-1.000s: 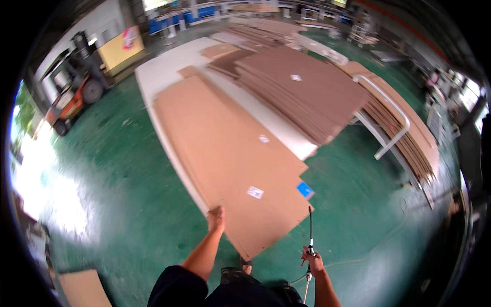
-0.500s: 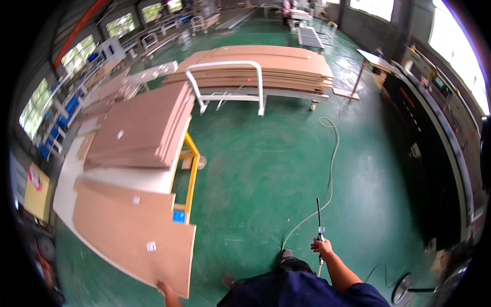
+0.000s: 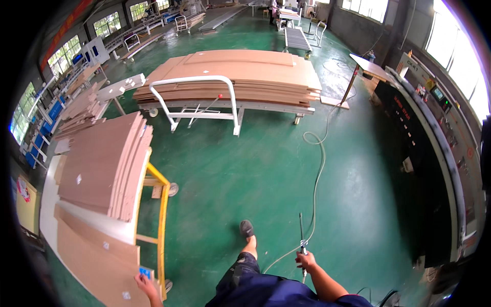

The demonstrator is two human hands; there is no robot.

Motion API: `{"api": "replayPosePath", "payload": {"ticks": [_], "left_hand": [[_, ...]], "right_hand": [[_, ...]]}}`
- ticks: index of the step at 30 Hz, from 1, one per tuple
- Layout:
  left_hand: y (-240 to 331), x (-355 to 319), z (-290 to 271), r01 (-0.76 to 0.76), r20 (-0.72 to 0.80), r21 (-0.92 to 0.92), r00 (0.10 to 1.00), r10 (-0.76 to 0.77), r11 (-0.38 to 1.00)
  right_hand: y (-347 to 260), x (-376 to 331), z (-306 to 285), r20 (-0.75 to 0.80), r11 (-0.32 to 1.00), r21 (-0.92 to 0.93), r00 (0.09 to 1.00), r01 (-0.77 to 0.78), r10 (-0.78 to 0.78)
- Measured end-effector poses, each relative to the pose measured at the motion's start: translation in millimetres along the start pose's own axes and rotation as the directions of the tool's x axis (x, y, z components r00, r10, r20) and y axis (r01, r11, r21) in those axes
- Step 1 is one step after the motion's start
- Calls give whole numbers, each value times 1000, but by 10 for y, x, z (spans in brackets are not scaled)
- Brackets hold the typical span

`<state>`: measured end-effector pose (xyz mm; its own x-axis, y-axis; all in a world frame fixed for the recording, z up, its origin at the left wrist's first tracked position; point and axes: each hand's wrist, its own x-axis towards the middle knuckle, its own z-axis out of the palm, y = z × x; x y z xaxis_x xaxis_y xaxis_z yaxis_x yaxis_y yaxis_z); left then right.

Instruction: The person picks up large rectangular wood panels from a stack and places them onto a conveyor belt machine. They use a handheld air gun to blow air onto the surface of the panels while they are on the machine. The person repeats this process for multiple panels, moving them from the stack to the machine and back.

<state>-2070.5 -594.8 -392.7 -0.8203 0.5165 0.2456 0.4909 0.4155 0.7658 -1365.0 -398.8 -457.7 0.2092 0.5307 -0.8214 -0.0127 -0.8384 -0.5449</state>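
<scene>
In my right hand (image 3: 306,262) is an air blow gun (image 3: 304,243), my fingers closed round its grip and its long thin nozzle pointing forward. A pale hose (image 3: 321,169) runs from it across the green floor. My left hand (image 3: 146,286) is low at the left, fingers partly extended, at the edge of a notched brown panel (image 3: 84,250). Right beside those fingers is a small blue piece (image 3: 145,271). Whether the fingertips press on the panel or hover over it is hard to see.
A stack of brown panels (image 3: 97,163) lies on a yellow-framed wheeled cart (image 3: 162,220). Ahead stands a white-handled trolley (image 3: 232,102) piled with large boards (image 3: 240,66). A long dark machine (image 3: 409,128) lines the right side, near a small table (image 3: 371,66).
I have stepped forward, and one foot now shows ahead of me. The cart and trolley appear closer. My left hand has shifted along the panel to near its notch; the blow gun stays in my right.
</scene>
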Motion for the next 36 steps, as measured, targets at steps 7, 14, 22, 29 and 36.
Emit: {"api": "replayPosePath", "payload": {"ticks": [7,14,22,29,36], "left_hand": [[2146,1115,4067,538,778,-28,541,-320,842],[5740,1200,6362,-174,928,-314,153,341,933],[6494,2450,8216,-423,959,-166,143,246,891],[6842,3299,9331,-226,954,115,298,-44,967],[8259,4147,11595,-365,885,-178,345,311,914]], "right_hand": [[-1477,243,-407,27,963,-218,985,-161,171],[-2812,1045,-373,-238,980,185,964,-79,123],[-4577,3232,-279,-173,947,315,985,60,-4],[-8522,4400,-428,-239,985,-52,956,164,-172],[-11194,5291,-106,-137,903,199,923,381,-359]]}}
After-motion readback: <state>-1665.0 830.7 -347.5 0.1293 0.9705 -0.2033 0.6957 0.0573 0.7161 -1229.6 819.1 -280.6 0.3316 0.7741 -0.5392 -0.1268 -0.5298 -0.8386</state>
